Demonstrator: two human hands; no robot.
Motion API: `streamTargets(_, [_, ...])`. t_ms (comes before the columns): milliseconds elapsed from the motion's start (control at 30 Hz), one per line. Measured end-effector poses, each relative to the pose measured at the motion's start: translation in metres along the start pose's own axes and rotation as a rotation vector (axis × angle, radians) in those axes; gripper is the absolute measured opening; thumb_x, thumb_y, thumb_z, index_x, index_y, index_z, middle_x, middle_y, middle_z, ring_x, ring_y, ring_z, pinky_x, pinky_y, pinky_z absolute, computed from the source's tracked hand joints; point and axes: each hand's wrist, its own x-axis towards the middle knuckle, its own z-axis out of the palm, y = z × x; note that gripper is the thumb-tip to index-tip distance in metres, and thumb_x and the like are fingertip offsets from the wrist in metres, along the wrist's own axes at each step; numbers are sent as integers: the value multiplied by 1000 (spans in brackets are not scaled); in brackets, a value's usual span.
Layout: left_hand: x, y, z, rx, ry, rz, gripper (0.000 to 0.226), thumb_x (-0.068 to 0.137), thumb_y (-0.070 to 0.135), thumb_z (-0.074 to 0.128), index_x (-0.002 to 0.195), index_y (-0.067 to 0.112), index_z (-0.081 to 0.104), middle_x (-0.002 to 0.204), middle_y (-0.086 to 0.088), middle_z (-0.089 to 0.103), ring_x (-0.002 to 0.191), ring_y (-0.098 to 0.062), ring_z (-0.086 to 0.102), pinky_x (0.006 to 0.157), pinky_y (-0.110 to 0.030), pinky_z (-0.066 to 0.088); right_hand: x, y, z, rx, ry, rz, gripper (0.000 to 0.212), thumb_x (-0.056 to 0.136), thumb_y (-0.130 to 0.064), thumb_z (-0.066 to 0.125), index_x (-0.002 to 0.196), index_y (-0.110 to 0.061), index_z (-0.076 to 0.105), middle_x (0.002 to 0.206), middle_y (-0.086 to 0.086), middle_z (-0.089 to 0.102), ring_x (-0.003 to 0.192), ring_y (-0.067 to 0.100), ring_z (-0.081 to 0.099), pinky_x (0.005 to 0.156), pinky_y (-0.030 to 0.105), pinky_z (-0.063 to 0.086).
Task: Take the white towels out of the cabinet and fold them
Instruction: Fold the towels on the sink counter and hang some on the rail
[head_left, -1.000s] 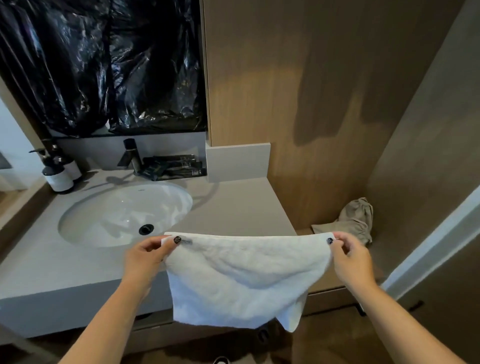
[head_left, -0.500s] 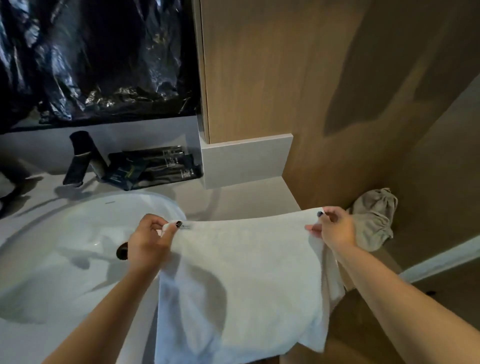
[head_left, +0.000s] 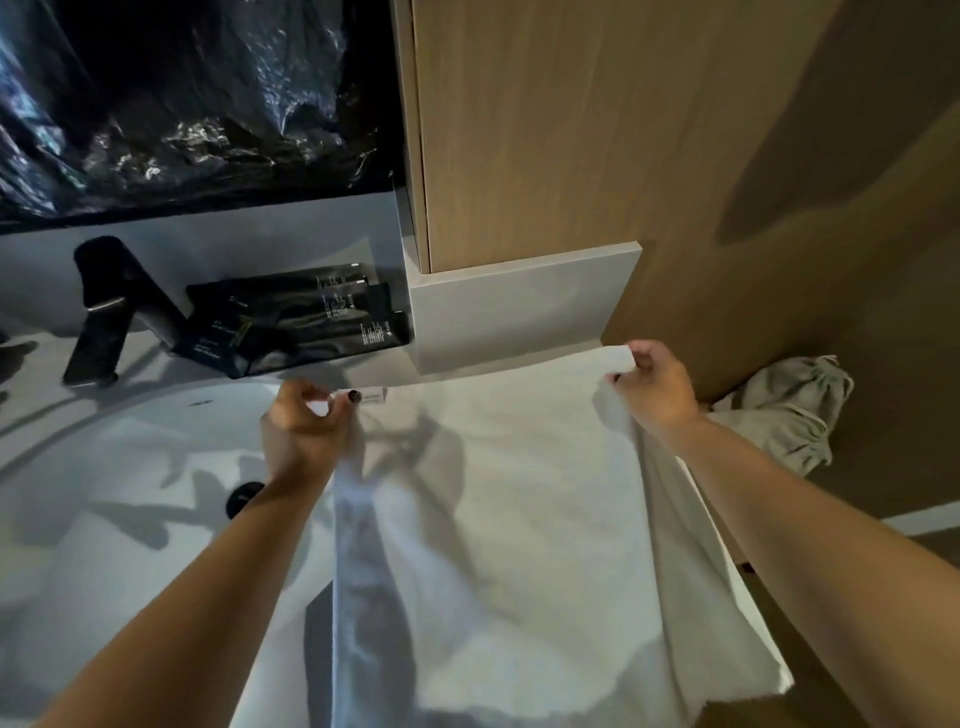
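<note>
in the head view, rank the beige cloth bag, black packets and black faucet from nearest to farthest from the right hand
Measured from the right hand:
1. Beige cloth bag, just to its right on the wooden ledge.
2. Black packets, to the left, at the back of the counter.
3. Black faucet, farthest left, behind the sink.

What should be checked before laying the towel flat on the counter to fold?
1. Left hand pinching a top corner of the white towel: ok.
2. Right hand pinching the other top corner: ok.
3. Top edge taut between the hands: ok.
4. Black packets and faucet clear of the towel: ok.
5. Left side of the towel clear of the sink basin: not ok, it overhangs.
6. Lower edge lying flat: cannot tell.
</note>
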Motion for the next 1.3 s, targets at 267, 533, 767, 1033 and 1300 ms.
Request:
streamTargets(267, [-79,50,42,26,-328,480,42,92,0,58,134,1,53,150,-15,40,135,-33,45,108,-41,42,-57,-29,64,-688,-262,-496,80,89,-9,54,156,-11,10,164,13,-6,151,30,5,120,39,19])
streamTargets(533, [-87,28,74,609,-484,543,72,93,51,3,158,20,-5,165,-2,-10,151,-16,-16,122,-41,-10,-56,21,93,-918,-372,-631,65,100,-49,11,157,-18,-1,165,-2,-9,151,14,-13,121,40,-10])
streamTargets(767, [-77,5,42,607,-419,540,72,95,52,21,157,16,19,165,-10,13,153,-25,9,123,-46,8,-32,37,53,-982,-341,-564,78,91,-62,-2,156,-19,-7,164,-4,-15,150,13,-16,122,41,-10])
streamTargets(1033, [-103,38,53,697,-551,534,65,102,35,17,156,7,-6,163,-16,-15,151,-30,-17,121,-49,-12,-78,15,-2,-81,-104,-384,40,100,-15,52,140,-13,48,148,0,42,139,5,32,116,22,24])
streamTargets(1300, [-212,72,88,548,-672,828,64,105,41,20,157,12,-5,164,-9,-16,151,-26,-17,119,-39,-10,-197,78,-72,-76,260,-77,28,93,-1,58,107,-25,61,105,-14,53,99,-7,53,85,7,43])
